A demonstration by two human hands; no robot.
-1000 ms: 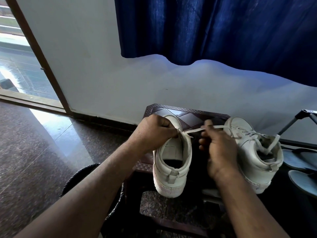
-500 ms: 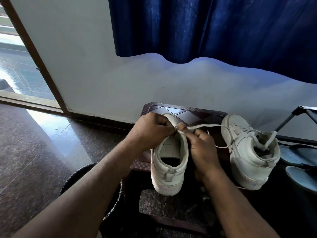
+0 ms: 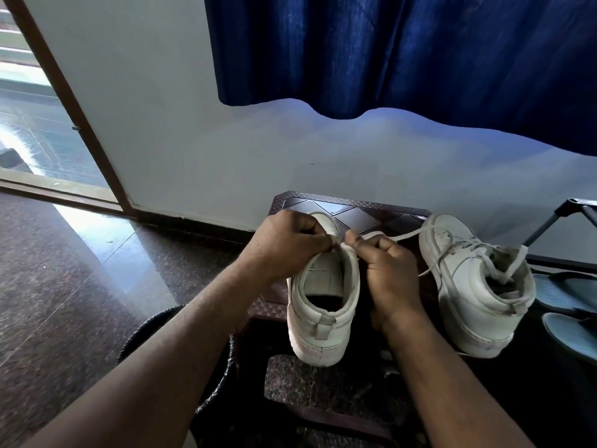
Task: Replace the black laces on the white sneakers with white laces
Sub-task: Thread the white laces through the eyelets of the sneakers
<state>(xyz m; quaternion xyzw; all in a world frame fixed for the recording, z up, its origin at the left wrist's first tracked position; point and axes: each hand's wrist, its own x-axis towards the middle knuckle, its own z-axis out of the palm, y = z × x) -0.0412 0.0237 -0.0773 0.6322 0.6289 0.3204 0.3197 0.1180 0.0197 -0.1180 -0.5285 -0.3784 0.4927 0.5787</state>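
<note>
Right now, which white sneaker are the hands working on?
The left sneaker, heel toward the camera: the left hand grips its collar, the right hand pinches its lace. The right sneaker stands apart.

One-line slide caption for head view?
Relacing: left hand grips the near sneaker, right hand pinches its white lace; laced second sneaker beside.

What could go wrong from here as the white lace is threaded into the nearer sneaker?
The white lace trails from the right hand over to the second sneaker, so a hard pull might snag there. The nearer sneaker, pinched at its collar by the left hand, seems to overhang the stool and could tip off.
</note>
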